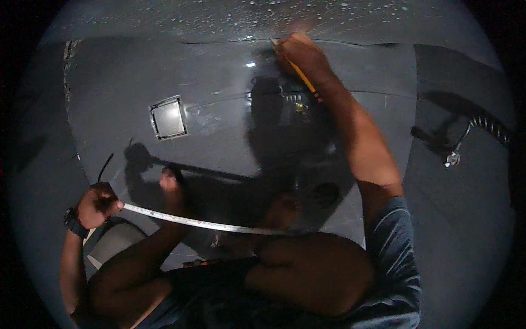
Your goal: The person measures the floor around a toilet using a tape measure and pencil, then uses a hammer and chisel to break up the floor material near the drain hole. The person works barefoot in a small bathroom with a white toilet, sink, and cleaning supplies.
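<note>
My left hand [96,204], at lower left with a black band on its wrist, grips a white measuring tape [192,222]. The tape stretches rightward across my legs, its far part in shadow. A thin dark strip [107,164] rises behind that hand. My right hand [301,55] is closed on a yellow pencil [303,77] high in the view, close to the seam where the grey floor [219,71] meets a droplet-speckled surface [164,16]. Its fingers are partly blurred.
A square metal drain cover [169,118] lies left of centre. A coiled metal hose [487,125] with a fitting [452,159] is at right. My bare feet and bent legs fill the lower middle. A pale grey object [115,247] and orange-handled tool [194,264] sit low among them.
</note>
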`<state>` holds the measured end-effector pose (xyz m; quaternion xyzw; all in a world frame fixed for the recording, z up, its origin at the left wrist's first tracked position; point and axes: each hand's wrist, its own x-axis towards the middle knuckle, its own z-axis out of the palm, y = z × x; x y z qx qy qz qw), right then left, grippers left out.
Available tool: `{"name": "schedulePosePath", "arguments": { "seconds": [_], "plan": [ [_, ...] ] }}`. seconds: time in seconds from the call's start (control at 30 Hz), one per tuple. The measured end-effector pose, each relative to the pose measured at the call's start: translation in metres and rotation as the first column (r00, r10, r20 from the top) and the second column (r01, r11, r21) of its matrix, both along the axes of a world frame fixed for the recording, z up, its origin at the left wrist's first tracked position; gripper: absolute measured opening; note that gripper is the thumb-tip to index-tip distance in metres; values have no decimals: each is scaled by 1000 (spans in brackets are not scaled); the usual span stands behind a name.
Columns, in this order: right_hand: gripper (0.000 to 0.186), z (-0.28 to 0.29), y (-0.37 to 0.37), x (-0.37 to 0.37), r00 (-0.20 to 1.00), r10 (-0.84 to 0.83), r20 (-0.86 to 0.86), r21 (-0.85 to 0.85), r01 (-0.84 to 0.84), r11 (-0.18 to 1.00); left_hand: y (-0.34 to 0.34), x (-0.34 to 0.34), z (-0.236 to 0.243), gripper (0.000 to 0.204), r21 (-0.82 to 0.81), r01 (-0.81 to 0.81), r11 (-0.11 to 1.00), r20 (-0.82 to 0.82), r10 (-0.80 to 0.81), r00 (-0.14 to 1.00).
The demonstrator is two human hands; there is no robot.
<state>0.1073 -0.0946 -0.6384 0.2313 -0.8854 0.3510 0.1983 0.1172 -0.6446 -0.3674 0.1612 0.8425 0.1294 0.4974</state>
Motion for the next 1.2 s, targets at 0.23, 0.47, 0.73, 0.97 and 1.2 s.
{"name": "schedulePosePath", "arguments": {
  "seconds": [0.23,0.47,0.73,0.97,1.2],
  "plan": [
    [7,-4,6,1,990,-46,130,159,25,987,2,2,0,35,43,-9,999,-28,10,1000],
    [7,3,-8,9,977,-71,199,22,68,997,2,3,2,39,21,1,1000,-49,0,999],
    [26,67,-19,72,911,-30,412,162,-41,986,18,4,17,51,-22,57,998,-55,-58,997],
    [28,148,6,176,873,-334,355,-87,387,918,38,10,33,54,-33,14,999,170,-9,985],
    [48,227,-29,349,457,-583,672,-334,889,312,101,65,45,72,85,354,931,251,-364,897]
  ]
}}
